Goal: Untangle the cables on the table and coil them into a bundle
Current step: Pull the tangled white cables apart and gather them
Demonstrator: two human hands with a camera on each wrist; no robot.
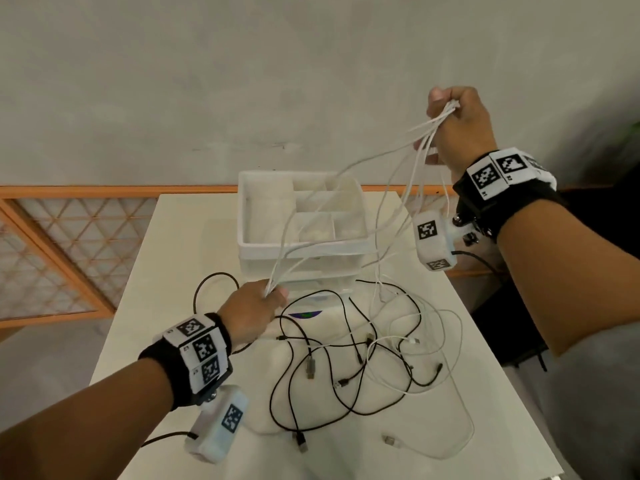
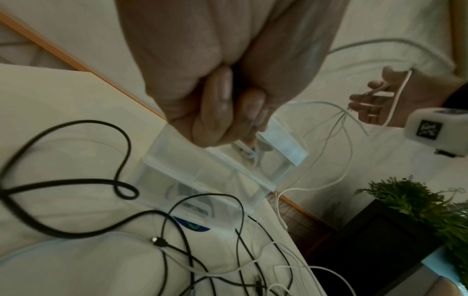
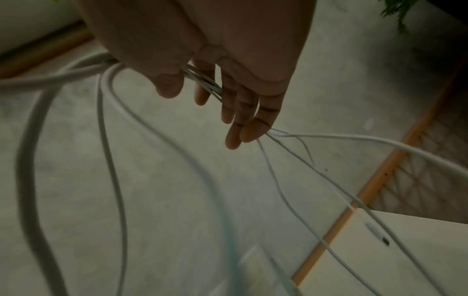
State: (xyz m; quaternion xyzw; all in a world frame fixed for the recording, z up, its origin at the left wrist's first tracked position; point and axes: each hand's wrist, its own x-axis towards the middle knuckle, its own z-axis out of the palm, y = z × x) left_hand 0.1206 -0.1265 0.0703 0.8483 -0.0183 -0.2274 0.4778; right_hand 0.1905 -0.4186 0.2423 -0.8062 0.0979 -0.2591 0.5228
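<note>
White thin cables (image 1: 349,206) stretch in loops from the left hand (image 1: 254,311), fisted around them low over the white table (image 1: 166,271), past a white plastic organiser box (image 1: 301,216), up to the raised right hand (image 1: 457,126), gripping their other end; tangled black cables (image 1: 332,368) lie below.

Head cam sits up top looking forward and down, so I get the whole table (image 1: 145,306), both my arms and the wall behind. The left wrist cam looks along my left hand (image 2: 222,84) from really close, tilted, with the table below and my right hand (image 2: 395,100) off in the distance. The right wrist cam is just as close behind my right-hand fingers (image 3: 243,112), facing wall and table corner. All three catch the white cables (image 1: 391,188).
</note>
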